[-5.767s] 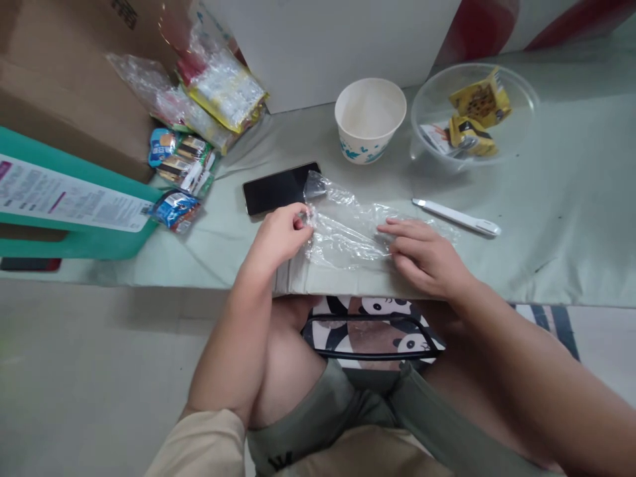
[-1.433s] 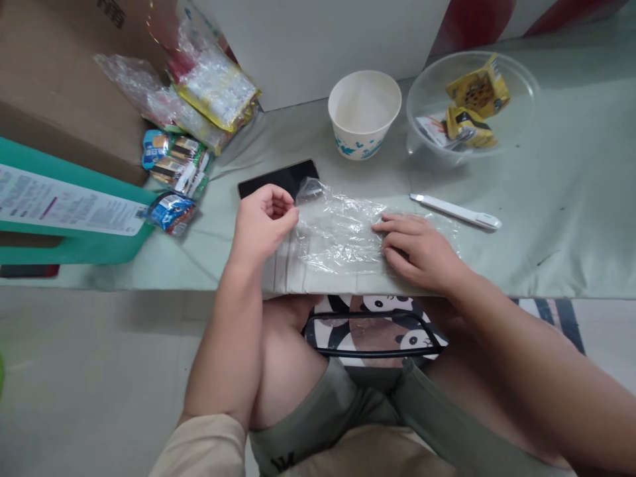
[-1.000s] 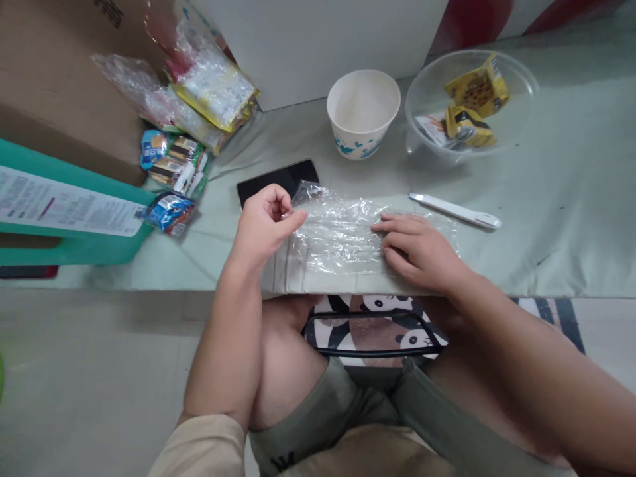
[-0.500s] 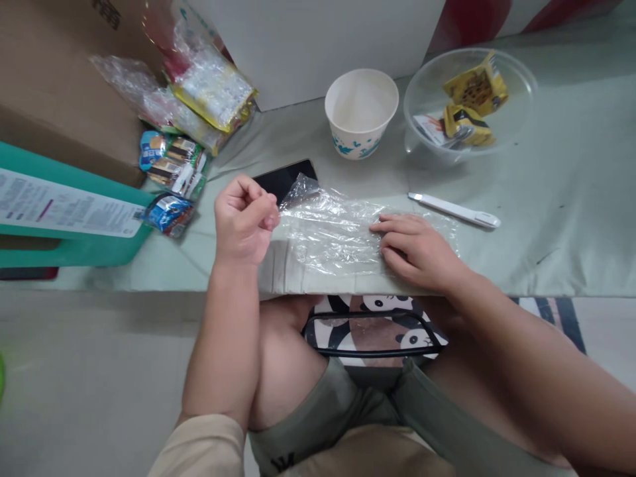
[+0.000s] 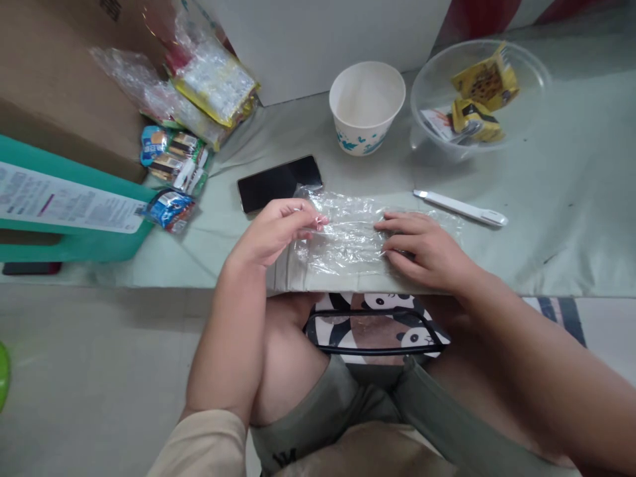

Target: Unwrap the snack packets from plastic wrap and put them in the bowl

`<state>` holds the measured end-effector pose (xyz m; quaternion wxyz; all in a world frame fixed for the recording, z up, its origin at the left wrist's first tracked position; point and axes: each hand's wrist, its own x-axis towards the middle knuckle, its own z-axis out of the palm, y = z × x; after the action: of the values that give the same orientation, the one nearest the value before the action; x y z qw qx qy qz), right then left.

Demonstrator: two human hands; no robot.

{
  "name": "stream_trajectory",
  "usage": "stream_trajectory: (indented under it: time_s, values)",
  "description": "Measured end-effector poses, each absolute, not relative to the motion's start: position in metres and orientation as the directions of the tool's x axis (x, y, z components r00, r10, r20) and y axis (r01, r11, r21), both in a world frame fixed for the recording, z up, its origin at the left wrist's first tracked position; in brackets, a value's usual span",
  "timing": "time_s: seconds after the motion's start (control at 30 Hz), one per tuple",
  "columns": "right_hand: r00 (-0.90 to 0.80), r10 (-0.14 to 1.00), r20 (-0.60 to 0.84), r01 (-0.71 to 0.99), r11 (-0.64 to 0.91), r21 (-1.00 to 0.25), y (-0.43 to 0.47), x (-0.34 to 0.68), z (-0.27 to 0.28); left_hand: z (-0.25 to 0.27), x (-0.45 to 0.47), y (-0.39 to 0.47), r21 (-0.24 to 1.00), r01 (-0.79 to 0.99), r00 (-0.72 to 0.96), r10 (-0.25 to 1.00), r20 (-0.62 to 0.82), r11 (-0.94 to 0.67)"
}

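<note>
A crinkled clear plastic bag (image 5: 350,228) lies flat near the table's front edge. My left hand (image 5: 278,232) is closed at the bag's left end, thumb and fingers pinching the film; some fingertips are partly hidden by it. On the bag's right part rests my right hand (image 5: 422,250), palm down with fingers stretched out. A black phone (image 5: 281,182) lies just behind my left hand. To the right, behind my right hand, is a white utility knife (image 5: 461,208).
A paper cup (image 5: 366,109) and a clear plastic bowl (image 5: 422,142) with yellow packets stand at the back. Snack packs (image 5: 176,159), a green-handled container (image 5: 124,245) and a cardboard box (image 5: 59,79) occupy the left. A panda-print item (image 5: 377,324) is below the table edge.
My left hand has moved right and slightly toward me, over the bag's left part, uncovering more of the phone. My right hand stays on the bag. The view has shifted slightly.
</note>
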<state>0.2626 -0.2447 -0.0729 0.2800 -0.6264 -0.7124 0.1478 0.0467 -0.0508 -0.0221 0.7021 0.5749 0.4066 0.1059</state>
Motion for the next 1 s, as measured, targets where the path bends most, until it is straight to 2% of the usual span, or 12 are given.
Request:
stream_trajectory:
  time_s: [0.13, 0.33, 0.47, 0.63, 0.73, 0.87, 1.0]
  values:
    - [-0.079, 0.978, 0.195, 0.79, 0.181, -0.586, -0.251, 0.271, -0.061, -0.017, 0.045, -0.053, 0.856, 0.318, 0.682, 0.529, -0.506, 0.409]
    - [-0.02, 0.983, 0.185, 0.865, 0.109, -0.49, -0.262, 0.274, -0.046, -0.021, 0.047, -0.047, 0.825, 0.17, 0.648, 0.57, -0.506, 0.539]
    - [-0.045, 0.989, 0.139, 0.902, 0.1, -0.42, -0.262, 0.264, -0.051, -0.019, 0.05, -0.049, 0.835, 0.131, 0.651, 0.589, -0.479, 0.534]
    - [-0.032, 0.98, 0.196, 0.928, 0.102, -0.357, -0.262, 0.261, -0.046, -0.019, 0.051, -0.05, 0.814, 0.105, 0.619, 0.603, -0.504, 0.572]
    - [-0.1, 0.979, 0.176, 0.928, 0.156, -0.339, -0.267, 0.262, -0.038, -0.021, 0.049, -0.048, 0.826, 0.14, 0.619, 0.603, -0.503, 0.546]
    - [-0.184, 0.983, 0.024, 0.915, 0.18, -0.361, -0.275, 0.257, -0.03, -0.021, 0.046, -0.046, 0.84, 0.193, 0.579, 0.632, -0.515, 0.507]
    - [-0.214, 0.936, -0.28, 0.886, 0.065, -0.459, -0.279, 0.253, -0.023, -0.019, 0.043, -0.047, 0.852, 0.211, 0.52, 0.683, -0.513, 0.48]
